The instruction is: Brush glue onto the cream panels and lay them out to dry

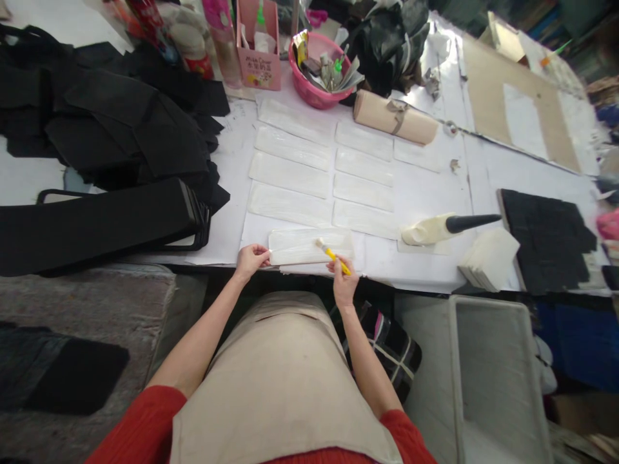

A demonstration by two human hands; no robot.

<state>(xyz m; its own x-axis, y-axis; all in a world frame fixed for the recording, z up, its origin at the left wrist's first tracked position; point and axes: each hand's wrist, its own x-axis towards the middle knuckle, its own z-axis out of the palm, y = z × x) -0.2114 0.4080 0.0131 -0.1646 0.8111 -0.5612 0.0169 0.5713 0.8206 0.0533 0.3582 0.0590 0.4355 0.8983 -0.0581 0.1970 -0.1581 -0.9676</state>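
Observation:
A white rectangular strip (294,248) lies along the table's front edge, directly before me. My left hand (252,261) pinches its left end between thumb and fingers. In my right hand (345,281) is a small paintbrush (333,255) with a yellow handle, its pale bristles over the right half of the strip. Beyond it, several similar white strips (290,174) lie in two columns on the white table covering. A cream squeeze bottle (428,230) with a long black nozzle lies on its side to the right of them.
Black cut pieces (111,122) are heaped at the left, with long black panels (97,216) in front. A pink basin (316,90) of small items and a beige roll (394,117) stand behind. White pieces (488,258) and a black stack (549,238) lie right; a grey bin (457,361) is below.

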